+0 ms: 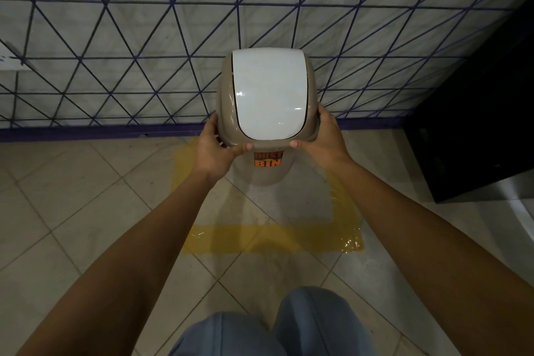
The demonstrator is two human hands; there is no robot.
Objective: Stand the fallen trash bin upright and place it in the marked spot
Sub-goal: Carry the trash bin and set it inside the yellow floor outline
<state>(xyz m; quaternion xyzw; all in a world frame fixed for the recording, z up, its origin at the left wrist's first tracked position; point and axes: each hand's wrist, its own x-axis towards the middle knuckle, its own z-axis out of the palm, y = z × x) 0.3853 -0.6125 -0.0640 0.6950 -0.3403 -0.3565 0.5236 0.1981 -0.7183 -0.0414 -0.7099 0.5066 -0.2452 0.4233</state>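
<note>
The trash bin [267, 95] is beige with a white swing lid and an orange "DUST BIN" sticker on its front. It stands upright inside a square of yellow tape [271, 237] on the tiled floor, close to the wall. My left hand [215, 147] grips the left side of the lid rim, thumb on the front edge. My right hand [320, 140] grips the right side of the rim the same way. The bin's base is partly hidden below the lid and my hands.
A white wall with a purple triangle pattern and a purple skirting [86, 133] runs behind the bin. A black cabinet [474, 124] stands at the right. My knees in blue jeans [268, 329] are at the bottom, near the tape's front edge.
</note>
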